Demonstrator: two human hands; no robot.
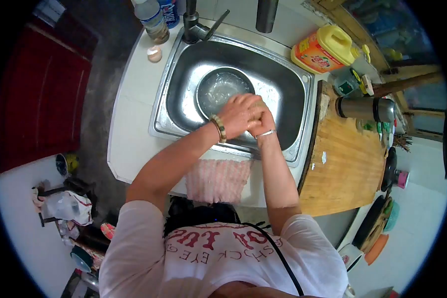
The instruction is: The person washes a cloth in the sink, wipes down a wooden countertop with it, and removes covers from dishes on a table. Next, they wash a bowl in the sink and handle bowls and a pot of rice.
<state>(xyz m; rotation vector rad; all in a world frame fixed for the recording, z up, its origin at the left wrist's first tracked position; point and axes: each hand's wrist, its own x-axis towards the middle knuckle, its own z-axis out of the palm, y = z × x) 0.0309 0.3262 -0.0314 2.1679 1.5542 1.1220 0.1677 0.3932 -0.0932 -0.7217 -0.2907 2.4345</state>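
My left hand (239,113), with a beaded bracelet at the wrist, is pressed against my right hand (264,119), which has a silver bangle. Both hands are closed together, fingers wrapped, over the near right rim of a round metal basin (199,102). Anything between the palms is hidden. Clear, rippled water (222,88) lies in the basin. The basin stands inside a stainless steel sink (288,94). A pink and white cloth (218,181) hangs over the counter's front edge below my forearms.
A dark tap (196,31) rises behind the sink's left corner. Left of it stand a plastic bottle (153,22) and an eggshell (154,54). A yellow detergent jug (325,49) is behind right. A steel flask (365,108) lies by the wooden board (340,164).
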